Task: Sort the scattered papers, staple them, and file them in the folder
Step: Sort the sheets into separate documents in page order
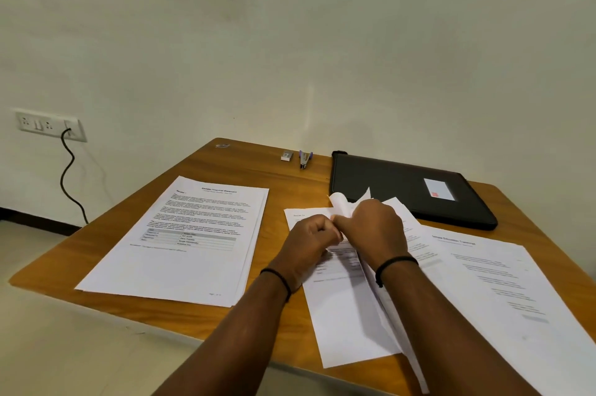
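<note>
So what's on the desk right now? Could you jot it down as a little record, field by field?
surface: wooden table
left pile: neat stack of papers, printed page on top
middle pile: loose sheets, top corners curled up
left hand: pinches the loose sheets
right hand: grips the curled corners
right pile: printed sheets
folder: black, closed, flat at the back
stapler: at the far edge, untouched
beside it: small box
</note>
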